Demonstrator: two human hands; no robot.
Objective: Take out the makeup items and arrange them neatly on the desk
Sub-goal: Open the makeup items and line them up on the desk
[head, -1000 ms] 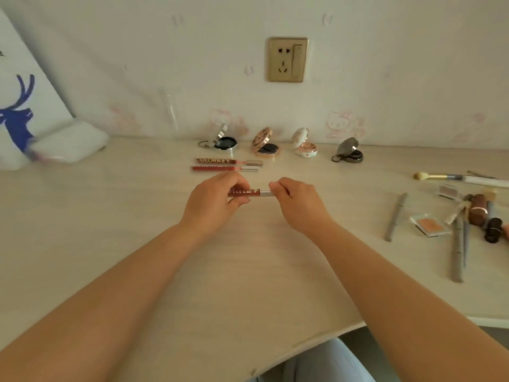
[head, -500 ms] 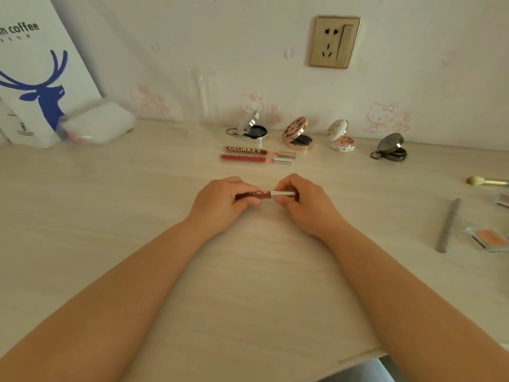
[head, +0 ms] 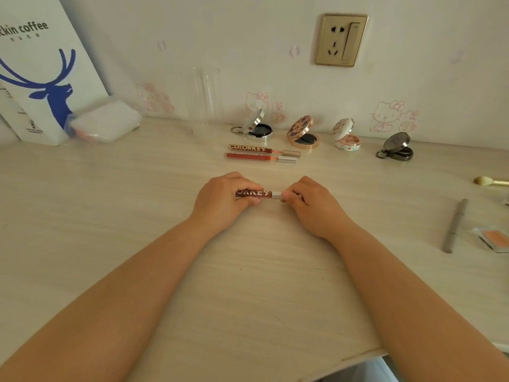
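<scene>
Since half a second ago, hardly moved: dark red lip gloss tube [head: 257,193] a little clearer between the hands.

Above the desk [head: 82,216], near two placed lip glosses [head: 261,153]. Left hand [head: 220,199] pinching body, right hand [head: 308,202] pinching silver cap. Step probably: lining up. Next: laying parallel below those two.

Pale wood-grain table [head: 110,216]: four open compacts [head: 301,135] along back edge, two lip-gloss tubes [head: 261,153] before them, grey pencil [head: 454,226] near right edge.
</scene>
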